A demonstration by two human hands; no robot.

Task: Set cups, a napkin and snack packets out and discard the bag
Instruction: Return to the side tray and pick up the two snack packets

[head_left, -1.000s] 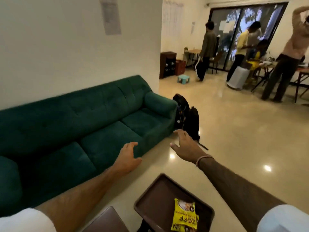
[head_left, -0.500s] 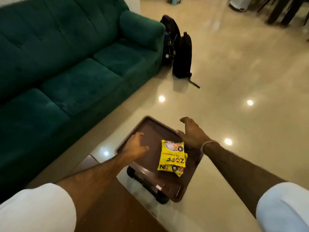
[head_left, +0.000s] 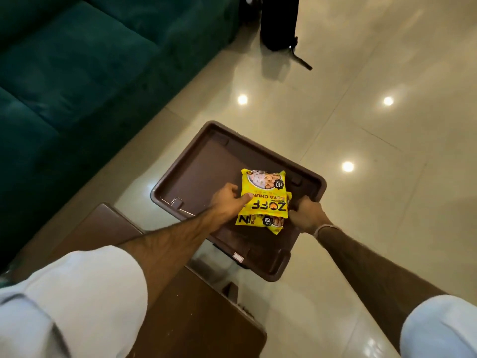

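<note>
Yellow snack packets [head_left: 264, 195] lie stacked on a brown plastic tray-topped stool [head_left: 196, 164] on the floor. My left hand [head_left: 228, 201] grips the left edge of the top packet, thumb on its face. On the right side of the stack is my right hand [head_left: 304, 215], closed around the packets' right edge near the tray rim. A lower packet [head_left: 273, 222] peeks out beneath the top one. No cups, napkin or bag show in the head view.
A dark green sofa [head_left: 77, 73] fills the left. A black backpack [head_left: 277, 21] stands on the glossy tiled floor at the top. A brown wooden table [head_left: 201, 319] sits below the tray, near me.
My view dropped from the room to the tray. Both hands came down from mid-air and closed on the yellow snack packets from either side.
</note>
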